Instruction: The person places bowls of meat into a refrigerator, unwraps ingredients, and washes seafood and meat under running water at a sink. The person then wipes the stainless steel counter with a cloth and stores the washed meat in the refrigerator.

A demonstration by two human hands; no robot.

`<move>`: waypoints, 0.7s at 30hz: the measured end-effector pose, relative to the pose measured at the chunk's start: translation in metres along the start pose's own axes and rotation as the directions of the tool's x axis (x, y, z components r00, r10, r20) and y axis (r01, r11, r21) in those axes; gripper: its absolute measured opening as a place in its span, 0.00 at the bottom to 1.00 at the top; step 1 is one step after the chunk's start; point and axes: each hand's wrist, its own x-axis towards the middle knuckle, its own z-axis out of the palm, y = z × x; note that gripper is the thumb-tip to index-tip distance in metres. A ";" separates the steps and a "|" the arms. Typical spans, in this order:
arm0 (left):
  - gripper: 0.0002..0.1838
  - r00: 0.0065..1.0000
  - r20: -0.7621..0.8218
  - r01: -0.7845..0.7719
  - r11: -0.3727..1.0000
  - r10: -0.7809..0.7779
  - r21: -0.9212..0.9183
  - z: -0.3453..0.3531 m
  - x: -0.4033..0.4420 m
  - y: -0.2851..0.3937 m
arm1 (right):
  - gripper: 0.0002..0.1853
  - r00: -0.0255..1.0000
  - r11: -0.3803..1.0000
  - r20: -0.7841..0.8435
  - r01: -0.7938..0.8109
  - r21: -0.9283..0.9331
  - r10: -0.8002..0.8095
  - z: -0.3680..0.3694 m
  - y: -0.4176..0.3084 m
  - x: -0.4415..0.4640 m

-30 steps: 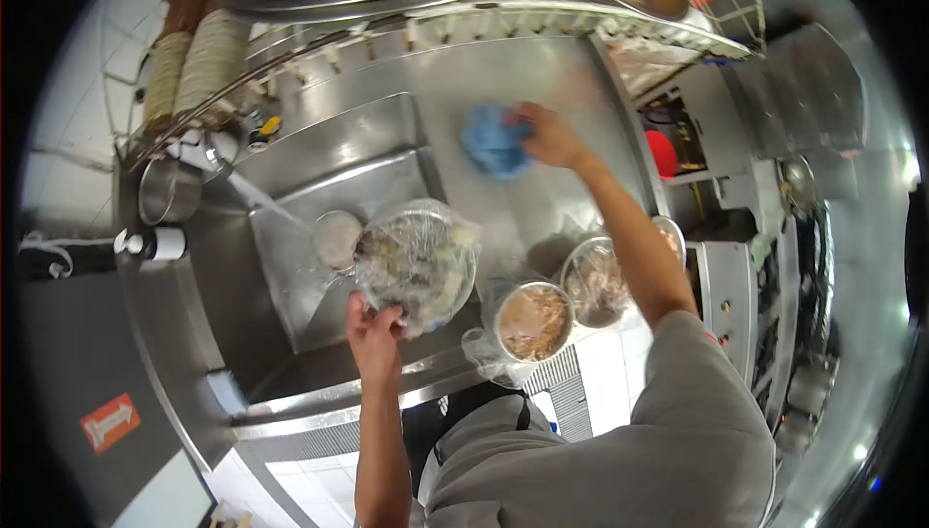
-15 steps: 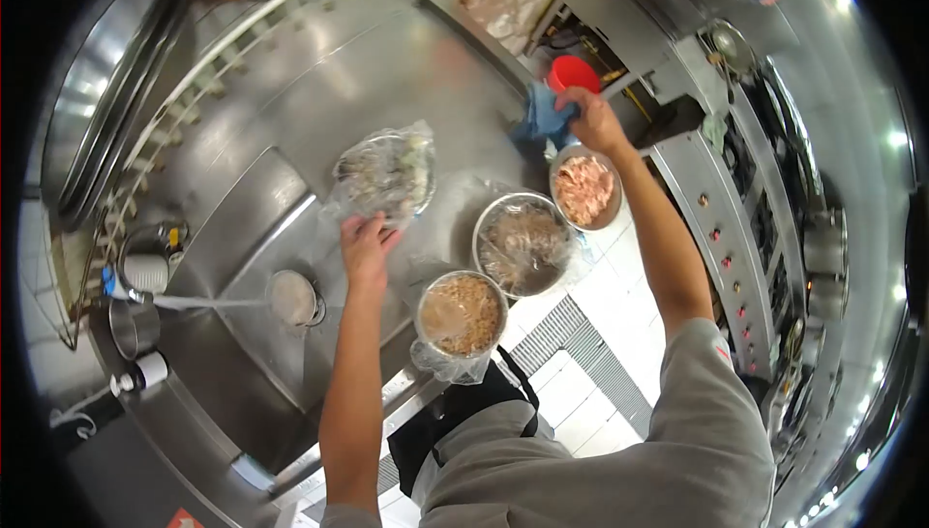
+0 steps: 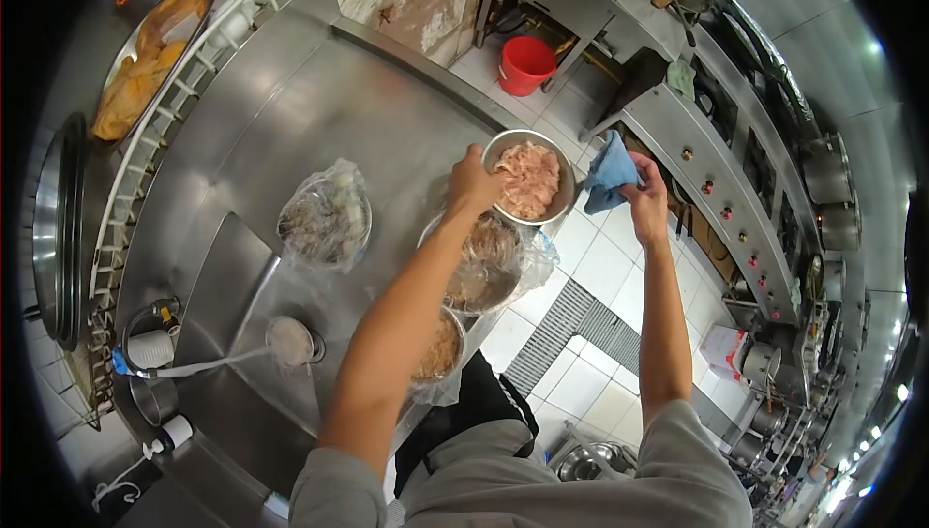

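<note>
My left hand (image 3: pixel 474 182) grips the left rim of a metal bowl (image 3: pixel 528 178) of pale pink meat at the counter's right edge. Just right of that bowl, my right hand (image 3: pixel 646 201) holds a blue cloth (image 3: pixel 610 175) over the floor. Below my left hand and partly behind my forearm is a bowl (image 3: pixel 484 262) with brownish contents under plastic wrap. Nearer my body, my arm partly covers a bowl (image 3: pixel 440 349) of light brown food. A plastic-covered bowl (image 3: pixel 326 216) stands apart on the metal counter (image 3: pixel 387 121).
The sink (image 3: pixel 218 296) lies at the left, with a round container (image 3: pixel 289 341) in it. A wire rack (image 3: pixel 164 121) with trays runs along the far left. A red bucket (image 3: pixel 527 65) stands on the tiled floor, and a stove (image 3: pixel 716 180) is on the right.
The view has swung right. My left hand has let go of the plastic-covered bowl and taken hold of the meat bowl's rim. My right hand has moved the blue cloth off the counter, beyond its edge.
</note>
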 end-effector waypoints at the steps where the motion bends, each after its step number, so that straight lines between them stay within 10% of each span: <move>1: 0.26 1.000 0.002 0.003 1.000 -0.003 0.008 -0.007 0.001 -0.006 | 0.29 0.999 0.999 0.000 0.038 0.002 -0.038 0.001 0.007 0.002; 3: 0.26 0.983 -0.174 -0.056 0.998 0.057 0.008 -0.029 0.005 -0.024 | 0.29 0.998 0.998 -0.006 0.065 0.015 -0.065 0.012 0.009 0.004; 5: 0.25 0.985 -0.061 0.124 0.904 -0.162 -0.409 -0.060 0.010 -0.036 | 0.30 0.982 0.993 0.149 0.104 0.064 -0.112 0.040 0.000 0.020; 7: 0.25 0.969 -0.109 0.130 0.832 -0.223 -0.540 -0.091 0.010 -0.025 | 0.32 0.893 0.905 0.307 0.391 -0.168 -0.329 0.080 -0.006 0.033; 10: 0.27 0.954 -0.110 0.164 0.794 -0.278 -0.585 -0.110 0.016 -0.026 | 0.30 0.705 0.695 0.555 0.660 -0.284 -0.442 0.129 0.006 0.044; 12: 0.29 0.951 -0.106 0.172 0.779 -0.292 -0.603 -0.104 0.015 -0.038 | 0.27 0.625 0.261 0.661 0.778 -0.571 -0.415 0.144 0.011 0.038; 16: 0.35 0.941 0.062 0.258 0.588 -0.333 -0.767 -0.096 -0.007 -0.057 | 0.25 0.676 0.418 0.689 0.723 -0.551 -0.261 0.121 0.015 0.028; 18: 0.37 0.954 0.152 0.297 0.880 -0.259 -0.371 -0.102 -0.038 -0.055 | 0.26 0.748 0.569 0.643 0.605 -0.557 -0.165 0.107 0.009 0.020; 19: 0.32 0.962 0.256 0.052 0.983 -0.096 0.173 -0.109 -0.052 -0.055 | 0.26 0.745 0.567 0.644 0.611 -0.553 -0.175 0.104 0.006 0.023; 21: 0.22 0.959 0.272 -0.174 0.926 0.082 0.335 -0.101 -0.088 -0.059 | 0.26 0.828 0.745 0.475 0.513 -0.426 -0.298 0.099 0.004 0.017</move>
